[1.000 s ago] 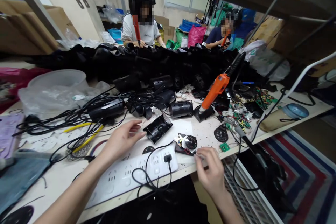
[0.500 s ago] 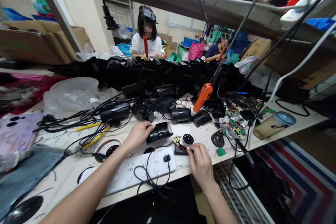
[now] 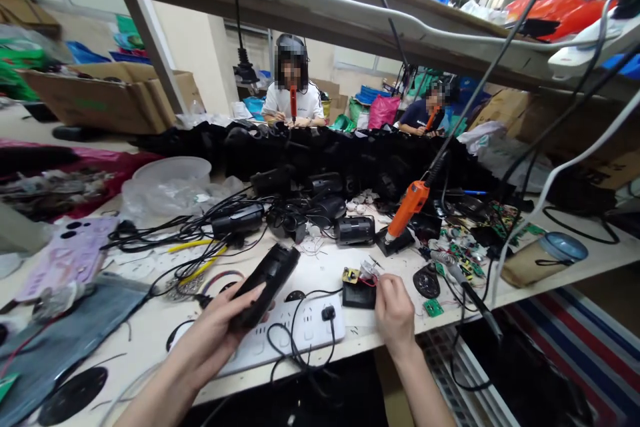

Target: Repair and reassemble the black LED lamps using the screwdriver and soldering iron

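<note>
In my left hand is a long black plastic housing, held at a tilt above the white power strip, with fingers wrapped round its lower end. My right hand is closed in a pinch at the side of a small silvery motor, whose far side is hidden. Thin red wires run from the motor to a small yellow circuit board. Both parts are over a black block on the bench.
An orange electric screwdriver hangs with its tip at a black housing. Black housings and cables crowd the back. At right lie a soldering iron, green circuit boards and a bottle. Two people sit across the bench.
My left hand has brought the housing left and nearer, turning it from level to slanted. The motor has been turned, so its black holed disc no longer shows. The view has shifted.
</note>
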{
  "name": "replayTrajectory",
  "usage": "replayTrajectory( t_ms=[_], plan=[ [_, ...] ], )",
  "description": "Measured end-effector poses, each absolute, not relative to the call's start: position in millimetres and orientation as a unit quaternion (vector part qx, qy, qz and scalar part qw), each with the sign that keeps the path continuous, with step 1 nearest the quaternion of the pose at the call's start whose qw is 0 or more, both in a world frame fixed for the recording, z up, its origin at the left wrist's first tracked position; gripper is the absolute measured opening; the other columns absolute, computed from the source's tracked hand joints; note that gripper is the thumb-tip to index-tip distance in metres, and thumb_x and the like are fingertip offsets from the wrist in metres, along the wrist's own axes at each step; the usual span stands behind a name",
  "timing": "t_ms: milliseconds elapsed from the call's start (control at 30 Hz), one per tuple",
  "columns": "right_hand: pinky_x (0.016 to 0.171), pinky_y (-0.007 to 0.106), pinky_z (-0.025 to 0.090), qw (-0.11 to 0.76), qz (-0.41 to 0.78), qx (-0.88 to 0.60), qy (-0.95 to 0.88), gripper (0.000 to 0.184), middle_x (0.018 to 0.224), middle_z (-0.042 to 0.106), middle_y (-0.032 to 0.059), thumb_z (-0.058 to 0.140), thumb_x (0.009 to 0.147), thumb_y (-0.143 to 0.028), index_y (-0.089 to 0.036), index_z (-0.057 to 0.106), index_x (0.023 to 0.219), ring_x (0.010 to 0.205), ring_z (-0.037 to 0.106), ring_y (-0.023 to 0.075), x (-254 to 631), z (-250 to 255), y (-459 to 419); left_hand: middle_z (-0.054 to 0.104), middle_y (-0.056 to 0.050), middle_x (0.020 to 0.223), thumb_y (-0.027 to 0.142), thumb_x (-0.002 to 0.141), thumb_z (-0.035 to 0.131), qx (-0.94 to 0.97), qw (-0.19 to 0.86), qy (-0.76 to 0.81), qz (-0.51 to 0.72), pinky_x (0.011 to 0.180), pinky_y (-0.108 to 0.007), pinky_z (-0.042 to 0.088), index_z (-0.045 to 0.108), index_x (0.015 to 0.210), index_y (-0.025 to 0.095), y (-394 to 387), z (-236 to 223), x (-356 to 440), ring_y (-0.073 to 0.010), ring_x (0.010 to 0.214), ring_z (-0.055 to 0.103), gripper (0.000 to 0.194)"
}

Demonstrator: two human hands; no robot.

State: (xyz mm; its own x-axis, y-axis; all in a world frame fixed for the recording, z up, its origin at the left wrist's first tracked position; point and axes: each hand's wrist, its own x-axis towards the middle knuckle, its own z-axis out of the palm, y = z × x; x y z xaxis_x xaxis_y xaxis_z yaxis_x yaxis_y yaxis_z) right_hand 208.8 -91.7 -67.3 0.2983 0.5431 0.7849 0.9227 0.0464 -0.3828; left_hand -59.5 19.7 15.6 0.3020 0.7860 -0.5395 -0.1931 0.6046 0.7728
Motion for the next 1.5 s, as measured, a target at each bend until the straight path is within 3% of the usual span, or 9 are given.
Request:
replayTrajectory(
  t_ms=[167,267,367,500,600,733,833,1100,1500],
  plan=[
    [0.073,0.034,0.055,0.581,-0.173,-0.608,-0.512,0.010,0.087,0.064,0.0086,0.055,0.089,-0.015,-0.021,0.061,0.084,0.082,0.064,0.0204,205.4,-59.2,-76.4,0.073,-0.013,0.099,0.009,0.078,0.066,0.197,0.769,0.493,0.356,0.073,-0.032,0.062,0.061,0.109,0.013,15.1,17.7,-58.6,-0.0243,0.087,0.073,0.031],
    [0.073,0.035,0.055,0.660,-0.119,-0.585,-0.456,0.004,0.089,0.062,0.0070,0.056,0.090,-0.019,-0.021,0.054,0.086,0.085,0.064,0.0201,192.9,-49.0,-60.6,0.073,-0.014,0.104,0.013,0.081,0.065,0.185,0.796,0.459,0.347,0.069,-0.040,0.063,0.053,0.124,0.017,19.3,21.7,-55.9,-0.0306,0.085,0.074,0.044],
    [0.068,0.031,0.056,0.712,-0.038,-0.565,-0.415,0.008,0.085,0.057,0.0025,0.056,0.091,-0.025,-0.022,0.049,0.087,0.075,0.063,0.0165,177.9,-33.4,-43.6,0.072,-0.014,0.103,0.015,0.080,0.069,0.182,0.824,0.421,0.331,0.063,-0.038,0.062,0.044,0.134,0.020,22.8,21.6,-54.9,-0.0311,0.080,0.074,0.059],
    [0.068,0.033,0.058,0.772,0.191,-0.483,-0.366,0.021,0.077,0.057,-0.0029,0.066,0.084,-0.036,-0.025,0.049,0.088,0.066,0.064,0.0144,160.9,-5.5,-30.0,0.070,-0.016,0.108,0.015,0.084,0.067,0.173,0.848,0.368,0.341,0.064,-0.035,0.060,0.036,0.140,0.021,23.3,18.4,-54.9,-0.0300,0.082,0.074,0.064],
    [0.074,0.035,0.058,0.773,0.410,-0.365,-0.318,0.033,0.073,0.064,-0.0034,0.078,0.074,-0.039,-0.025,0.050,0.084,0.068,0.067,0.0157,149.1,13.6,-27.6,0.068,-0.015,0.112,0.023,0.088,0.065,0.172,0.865,0.321,0.343,0.067,-0.043,0.060,0.029,0.142,0.027,24.2,16.3,-53.9,-0.0335,0.086,0.072,0.065],
    [0.042,0.021,0.050,0.706,0.532,-0.329,-0.333,0.026,0.062,0.060,-0.0065,0.071,0.082,-0.038,-0.025,0.048,0.084,0.041,0.059,0.0105,132.9,23.7,-27.2,0.068,-0.015,0.107,0.047,0.091,0.055,0.165,0.886,0.271,0.338,0.065,-0.048,0.058,0.035,0.136,0.024,28.0,16.4,-48.8,-0.0358,0.082,0.071,0.055],
    [0.028,0.014,0.036,0.673,0.512,-0.394,-0.361,0.028,0.061,0.055,-0.0088,0.069,0.084,-0.038,-0.023,0.046,0.078,0.030,0.048,0.0057,125.6,20.0,-25.4,0.069,-0.015,0.102,0.050,0.094,0.047,0.150,0.890,0.268,0.338,0.063,-0.045,0.057,0.042,0.129,0.022,29.5,17.7,-43.8,-0.0330,0.079,0.071,0.045],
    [0.035,0.015,0.038,0.586,0.428,-0.570,-0.385,0.034,0.060,0.054,-0.0053,0.079,0.070,-0.043,-0.019,0.056,0.078,0.040,0.045,0.0049,128.0,11.0,-21.9,0.070,-0.009,0.101,0.030,0.092,0.057,0.099,0.890,0.295,0.332,0.058,-0.036,0.059,0.056,0.121,0.022,19.3,20.0,-41.8,-0.0203,0.071,0.068,0.030],
    [0.042,0.018,0.040,0.539,0.436,-0.598,-0.402,0.024,0.058,0.055,-0.0034,0.075,0.067,-0.036,-0.017,0.062,0.074,0.045,0.046,0.0069,122.8,14.0,-28.3,0.073,-0.018,0.101,0.041,0.095,0.050,0.068,0.897,0.339,0.276,0.056,-0.035,0.060,0.059,0.120,0.008,10.0,23.7,-41.9,-0.0291,0.080,0.072,0.043]
  ],
)
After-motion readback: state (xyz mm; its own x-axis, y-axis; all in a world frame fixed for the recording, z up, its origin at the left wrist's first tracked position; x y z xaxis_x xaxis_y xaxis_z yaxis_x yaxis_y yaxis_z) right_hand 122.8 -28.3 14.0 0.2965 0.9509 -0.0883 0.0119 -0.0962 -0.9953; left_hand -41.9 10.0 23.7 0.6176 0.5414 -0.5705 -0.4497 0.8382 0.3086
